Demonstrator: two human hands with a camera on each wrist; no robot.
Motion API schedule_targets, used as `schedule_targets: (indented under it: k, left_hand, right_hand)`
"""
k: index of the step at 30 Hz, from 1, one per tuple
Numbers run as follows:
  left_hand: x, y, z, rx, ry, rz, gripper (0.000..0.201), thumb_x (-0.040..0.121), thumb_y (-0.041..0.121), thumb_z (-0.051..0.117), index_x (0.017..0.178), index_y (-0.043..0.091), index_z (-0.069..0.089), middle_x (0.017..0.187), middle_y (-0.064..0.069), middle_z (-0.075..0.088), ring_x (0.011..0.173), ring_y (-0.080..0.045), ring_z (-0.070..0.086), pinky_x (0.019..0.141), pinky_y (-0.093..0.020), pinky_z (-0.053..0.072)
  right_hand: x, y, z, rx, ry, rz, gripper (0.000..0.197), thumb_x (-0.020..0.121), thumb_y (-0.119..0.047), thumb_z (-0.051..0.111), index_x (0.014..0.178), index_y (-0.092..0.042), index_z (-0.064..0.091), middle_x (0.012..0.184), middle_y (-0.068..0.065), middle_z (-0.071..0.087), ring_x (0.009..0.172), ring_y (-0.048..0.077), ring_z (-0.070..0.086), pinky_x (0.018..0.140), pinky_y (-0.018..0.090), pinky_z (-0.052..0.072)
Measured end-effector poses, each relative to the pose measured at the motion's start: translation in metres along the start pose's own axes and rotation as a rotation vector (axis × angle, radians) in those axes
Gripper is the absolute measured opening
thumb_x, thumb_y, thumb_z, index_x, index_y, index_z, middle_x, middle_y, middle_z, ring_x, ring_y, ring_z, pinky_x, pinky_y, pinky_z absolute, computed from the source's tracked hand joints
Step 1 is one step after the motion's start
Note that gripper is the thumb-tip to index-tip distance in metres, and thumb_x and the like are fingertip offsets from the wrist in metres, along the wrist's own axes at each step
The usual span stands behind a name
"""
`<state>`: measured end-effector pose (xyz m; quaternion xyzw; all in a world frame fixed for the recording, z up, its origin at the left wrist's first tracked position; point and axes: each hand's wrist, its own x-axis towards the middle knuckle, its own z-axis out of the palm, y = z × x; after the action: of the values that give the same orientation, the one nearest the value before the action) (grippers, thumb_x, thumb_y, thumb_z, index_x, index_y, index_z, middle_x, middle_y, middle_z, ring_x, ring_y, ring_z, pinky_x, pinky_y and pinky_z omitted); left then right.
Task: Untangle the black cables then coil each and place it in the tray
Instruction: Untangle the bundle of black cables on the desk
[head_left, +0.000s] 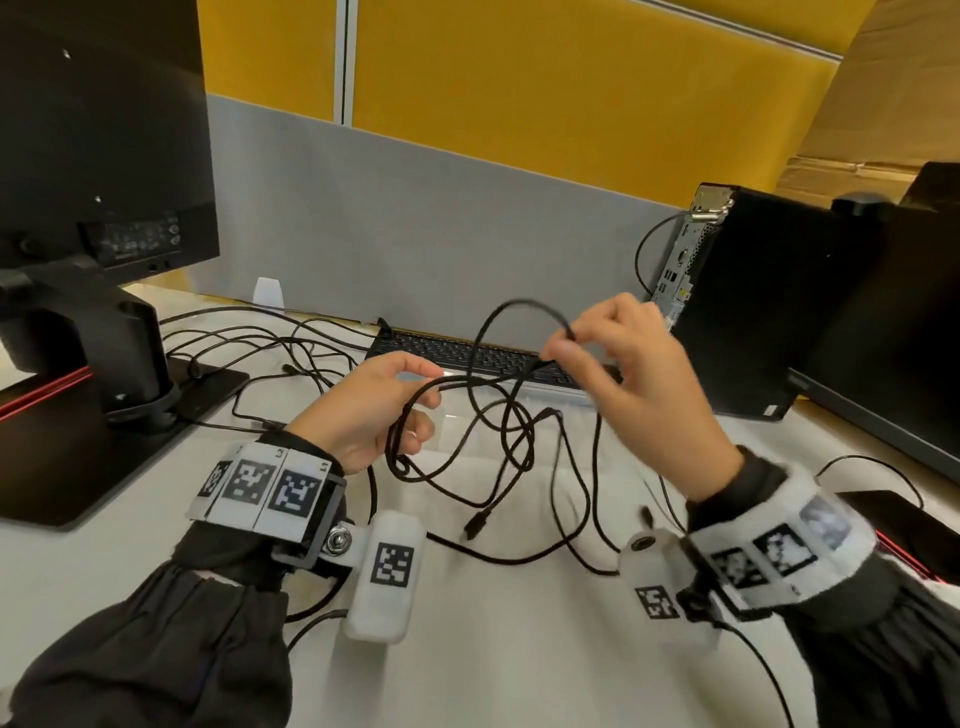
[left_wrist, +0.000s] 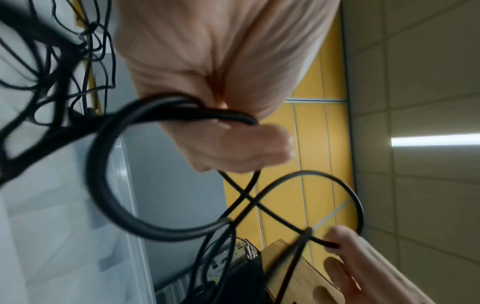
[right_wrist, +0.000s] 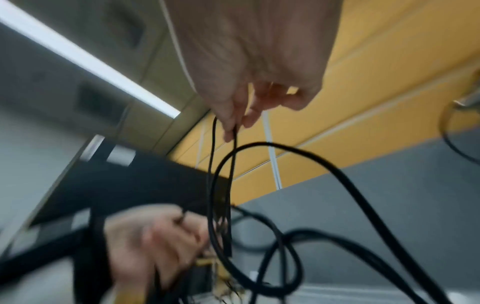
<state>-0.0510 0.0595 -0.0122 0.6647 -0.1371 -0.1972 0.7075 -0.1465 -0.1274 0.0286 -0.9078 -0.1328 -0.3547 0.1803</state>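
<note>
Pinching one raised loop (head_left: 524, 306) above the keyboard (head_left: 467, 353), right hand (head_left: 639, 374) sits higher; left hand (head_left: 379, 410) grips coiled black cables (head_left: 498, 441) lower.

Black sleeves (head_left: 156, 649) — white wristbands (head_left: 265, 488) bearing black-and-white square markers.

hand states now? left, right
Left hand: closed, gripping loops of black cable.
Right hand: closed, pinching a raised loop of the same cable tangle.
</note>
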Motion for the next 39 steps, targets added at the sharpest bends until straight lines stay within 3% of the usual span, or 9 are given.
schedule_targets:
  k: [5,11,14,16,19,22,26,31,39]
  left_hand:
    - [0.004,0.000,-0.009,0.114,-0.046,0.035,0.013,0.099,0.015,0.042,0.097,0.015,0.054,0.050,0.005,0.043,0.036,-0.006,0.029,0.037,-0.018,0.029]
    - [-0.001,0.003,-0.006,0.097,-0.104,0.003,0.034,0.094,0.047,0.043,0.095,0.015,0.056,0.045,0.005,0.033,0.038,-0.009,0.027,0.038,-0.018,0.031]
    - [0.000,0.002,-0.006,0.183,-0.087,0.051,0.054,0.085,0.065,0.037,0.101,0.020,0.061,0.057,0.002,0.051,0.052,-0.013,0.048,0.060,-0.027,0.046]
    - [0.000,0.003,-0.005,0.274,-0.030,0.242,0.052,0.080,0.071,0.045,0.103,0.028,0.062,0.087,0.005,0.064,0.080,-0.010,0.061,0.082,-0.029,0.046]
    - [-0.007,0.003,0.009,0.129,-0.164,0.521,0.039,0.080,0.038,0.058,0.117,0.026,0.055,0.112,0.007,0.065,0.103,-0.002,0.061,0.084,-0.017,0.046]
    - [-0.014,0.002,0.017,-0.009,-0.347,0.567,0.027,0.085,0.013,0.058,0.111,0.013,0.052,0.082,0.009,0.068,0.072,-0.007,0.065,0.071,-0.021,0.052]
    - [-0.017,0.001,0.017,0.083,-0.399,0.528,0.011,0.089,0.017,0.055,0.093,0.006,0.055,0.057,0.000,0.059,0.045,-0.012,0.050,0.053,-0.021,0.045]
    - [-0.014,0.004,0.019,0.203,-0.358,0.548,0.031,0.094,0.032,0.045,0.078,0.009,0.058,0.046,0.004,0.039,0.045,-0.010,0.045,0.060,-0.018,0.042]
    - [-0.011,0.002,0.009,0.106,-0.390,0.514,0.010,0.083,0.025,0.058,0.082,0.016,0.059,0.055,0.000,0.058,0.051,-0.014,0.055,0.059,-0.019,0.047]
  right_hand:
    - [0.006,0.007,-0.032,0.773,-0.023,0.346,0.028,0.098,-0.020,0.043,0.075,-0.018,0.058,0.071,-0.007,0.057,0.063,0.005,0.052,0.055,0.016,0.041]
    - [0.006,-0.004,-0.029,1.038,0.241,0.300,0.026,0.102,-0.020,0.032,0.082,-0.016,0.048,0.070,-0.005,0.055,0.076,0.016,0.062,0.054,0.023,0.048]
    - [0.010,-0.016,-0.024,1.092,0.207,0.315,0.025,0.102,-0.022,0.029,0.083,-0.014,0.043,0.061,-0.004,0.046,0.058,0.014,0.055,0.051,0.025,0.049]
    - [0.013,-0.025,-0.018,1.080,0.047,0.343,0.025,0.102,-0.023,0.030,0.083,-0.013,0.043,0.060,-0.003,0.045,0.056,0.014,0.053,0.052,0.027,0.050]
    - [0.012,-0.039,0.001,1.035,-0.225,0.341,0.022,0.101,-0.022,0.032,0.086,-0.011,0.044,0.063,0.003,0.047,0.060,0.018,0.054,0.056,0.030,0.051]
    - [0.017,-0.048,0.006,1.009,-0.284,0.336,0.022,0.101,-0.021,0.033,0.086,-0.010,0.045,0.063,0.006,0.044,0.054,0.018,0.052,0.051,0.028,0.048]
    - [0.031,-0.044,-0.012,1.018,-0.069,0.351,0.027,0.102,-0.020,0.034,0.079,-0.011,0.045,0.055,-0.003,0.037,0.044,0.012,0.041,0.045,0.022,0.032]
    - [0.040,-0.037,-0.034,1.128,0.224,0.269,0.031,0.102,-0.020,0.031,0.076,-0.014,0.046,0.052,-0.010,0.035,0.041,0.006,0.031,0.043,0.019,0.024]
    - [0.037,-0.021,-0.042,0.991,0.555,0.205,0.032,0.103,-0.019,0.030,0.075,-0.014,0.047,0.053,-0.009,0.030,0.041,0.005,0.023,0.039,0.017,0.019]
